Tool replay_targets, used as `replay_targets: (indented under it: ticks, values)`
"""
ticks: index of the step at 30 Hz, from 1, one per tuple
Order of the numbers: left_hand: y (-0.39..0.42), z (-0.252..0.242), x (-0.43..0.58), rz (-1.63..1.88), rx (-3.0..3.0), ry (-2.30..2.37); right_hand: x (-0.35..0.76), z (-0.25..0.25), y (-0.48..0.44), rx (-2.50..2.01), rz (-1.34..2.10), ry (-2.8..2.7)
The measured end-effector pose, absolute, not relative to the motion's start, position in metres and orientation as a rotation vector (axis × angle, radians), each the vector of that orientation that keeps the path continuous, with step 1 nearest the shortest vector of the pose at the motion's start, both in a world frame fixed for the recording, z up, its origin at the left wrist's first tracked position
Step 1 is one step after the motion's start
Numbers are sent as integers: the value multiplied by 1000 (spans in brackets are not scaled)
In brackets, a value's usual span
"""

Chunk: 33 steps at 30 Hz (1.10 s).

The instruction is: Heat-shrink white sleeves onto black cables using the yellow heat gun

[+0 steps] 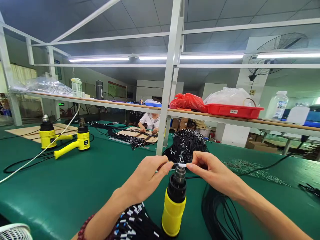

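My left hand (152, 176) pinches a thin black cable close to its end. A white sleeve (182, 165) sits on the cable, and my right hand (210, 171) pinches its far side. The sleeve is held level across the metal nozzle of an upright yellow heat gun (174, 211). Below my left forearm lies a bundle of black cables with white tips (132, 218), some with blue bits. A loose coil of black cable (221, 213) rests beneath my right forearm.
Two more yellow heat guns (83, 138) stand at left on the green table (120, 170). A black cable heap (188, 141) lies behind the shelf post (166, 100). Thin clear pieces (255, 171) are scattered at right. Across the table, a person (150, 121) works at a board.
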<state>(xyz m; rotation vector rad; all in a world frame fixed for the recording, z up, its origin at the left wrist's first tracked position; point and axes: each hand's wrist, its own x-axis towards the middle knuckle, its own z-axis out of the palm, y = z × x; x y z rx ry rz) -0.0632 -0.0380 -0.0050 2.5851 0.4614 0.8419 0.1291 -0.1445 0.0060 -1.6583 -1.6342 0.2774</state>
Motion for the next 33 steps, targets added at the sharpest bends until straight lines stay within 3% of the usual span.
replay_targets:
  ticks: [19, 33]
  values:
    - [-19, -6, -32, 856, 2313, 474, 141, 17, -135, -1678, 337, -1566]
    - [-10, -14, -23, 839, 2247, 496, 151, 6, -123, -1768, 171, -1556]
